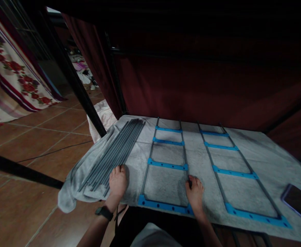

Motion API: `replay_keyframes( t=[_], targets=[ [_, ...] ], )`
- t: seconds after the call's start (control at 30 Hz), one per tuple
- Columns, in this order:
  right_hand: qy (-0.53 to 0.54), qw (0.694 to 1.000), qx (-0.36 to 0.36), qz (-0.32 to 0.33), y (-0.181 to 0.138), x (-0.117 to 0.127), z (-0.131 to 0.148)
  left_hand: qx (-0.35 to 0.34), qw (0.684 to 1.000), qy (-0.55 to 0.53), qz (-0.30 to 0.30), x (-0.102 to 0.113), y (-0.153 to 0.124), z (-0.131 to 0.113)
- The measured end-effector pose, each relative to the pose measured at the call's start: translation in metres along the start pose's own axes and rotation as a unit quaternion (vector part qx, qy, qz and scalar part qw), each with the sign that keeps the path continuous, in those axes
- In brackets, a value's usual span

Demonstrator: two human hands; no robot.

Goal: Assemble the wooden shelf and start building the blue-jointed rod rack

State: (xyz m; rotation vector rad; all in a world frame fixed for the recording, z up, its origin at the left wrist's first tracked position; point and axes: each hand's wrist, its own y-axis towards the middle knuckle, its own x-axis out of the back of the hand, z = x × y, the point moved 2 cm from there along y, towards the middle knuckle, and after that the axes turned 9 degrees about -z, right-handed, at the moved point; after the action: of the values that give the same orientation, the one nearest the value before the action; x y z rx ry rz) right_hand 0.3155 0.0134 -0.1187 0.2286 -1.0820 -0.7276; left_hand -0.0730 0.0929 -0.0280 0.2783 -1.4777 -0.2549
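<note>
My left hand (pixel 117 180), with a dark watch on its wrist, is at the right edge of a bundle of thin grey rods (pixel 119 151). Its fingers are curled over the outermost rod. My right hand (pixel 194 192) is closed around the right side rod of a ladder-like frame (pixel 168 165), close to its near corner. Grey side rods and several blue crossbars make up this frame, which lies flat on the grey cloth (pixel 163 183). A similar second frame (pixel 235 172) lies to the right of my right hand.
A phone (pixel 297 200) lies at the right side of the cloth-covered surface. Dark red curtains (pixel 191 92) hang behind it. Black metal posts (pixel 75 85) stand at the left, over a tiled floor (pixel 16 202) with a cable. A floral cloth (pixel 19 75) hangs farther left.
</note>
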Motion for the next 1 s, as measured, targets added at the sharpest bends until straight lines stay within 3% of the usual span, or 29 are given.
replay_keyframes(
  t=[0.23,0.33,0.4,0.47,0.53,0.57,0.67,0.73,0.8,0.87,0.9,1.0],
  targets=[
    [0.018,0.999,-0.03,0.019,0.002,0.002,0.006,0.049,0.998,-0.02,0.024,0.0,0.018,-0.007],
    [0.048,0.997,-0.05,0.021,0.003,0.006,0.008,0.116,0.983,-0.13,0.06,-0.001,0.026,0.001],
    [0.088,0.994,-0.065,0.015,0.005,0.01,0.008,0.191,0.935,-0.286,0.09,0.0,0.028,0.007],
    [0.138,0.987,-0.084,0.0,0.01,0.014,0.012,0.265,0.845,-0.452,0.107,0.004,0.025,0.004],
    [0.197,0.974,-0.112,-0.013,0.018,0.019,0.022,0.296,0.76,-0.568,0.11,0.015,0.018,-0.011],
    [0.231,0.964,-0.13,-0.014,0.023,0.021,0.032,0.286,0.735,-0.604,0.113,0.022,0.012,-0.024],
    [0.368,0.902,-0.224,0.034,0.039,0.025,0.073,0.222,0.678,-0.679,0.174,0.043,-0.007,-0.078],
    [0.482,0.817,-0.292,0.12,0.046,0.026,0.105,0.173,0.666,-0.697,0.203,0.054,-0.019,-0.116],
    [0.586,0.711,-0.344,0.183,0.05,0.029,0.131,0.12,0.662,-0.702,0.234,0.059,-0.026,-0.145],
    [0.647,0.631,-0.378,0.2,0.055,0.033,0.144,0.059,0.672,-0.696,0.246,0.06,-0.024,-0.16],
    [0.665,0.607,-0.389,0.194,0.059,0.036,0.144,0.027,0.685,-0.687,0.24,0.058,-0.019,-0.161],
    [0.69,0.583,-0.408,0.133,0.084,0.042,0.128,-0.047,0.755,-0.634,0.162,0.042,0.009,-0.141]
  ],
)
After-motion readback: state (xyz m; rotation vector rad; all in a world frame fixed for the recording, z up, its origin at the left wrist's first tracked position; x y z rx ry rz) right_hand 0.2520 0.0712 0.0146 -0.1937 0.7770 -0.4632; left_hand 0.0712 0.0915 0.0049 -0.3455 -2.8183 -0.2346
